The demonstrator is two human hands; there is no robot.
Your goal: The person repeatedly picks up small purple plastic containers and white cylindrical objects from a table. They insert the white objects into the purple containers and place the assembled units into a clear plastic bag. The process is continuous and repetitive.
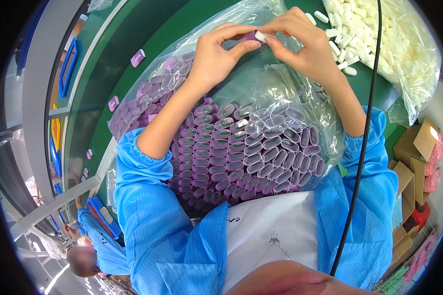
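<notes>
At the far middle of the table, my left hand [214, 55] pinches a small purple oval shell [251, 36] between thumb and fingers. Against its end my right hand [306, 45] holds a white oblong piece [260, 36] between thumb and forefinger. The two parts touch; fingers hide how deep the white one sits. Below my hands, a clear plastic bag [273, 81] holds many hollow purple oval shells [217, 151], packed side by side with open ends up. To the right of my right hand, white oblong pieces [347, 37] spill from another clear bag [418, 73].
A black cable [366, 125] hangs across the right side. Separate purple pieces [138, 58] lie on the green belt [101, 81] at left. Cardboard boxes [418, 152] stand at right. Another person in blue [103, 246] works at lower left, near a blue tray [103, 219].
</notes>
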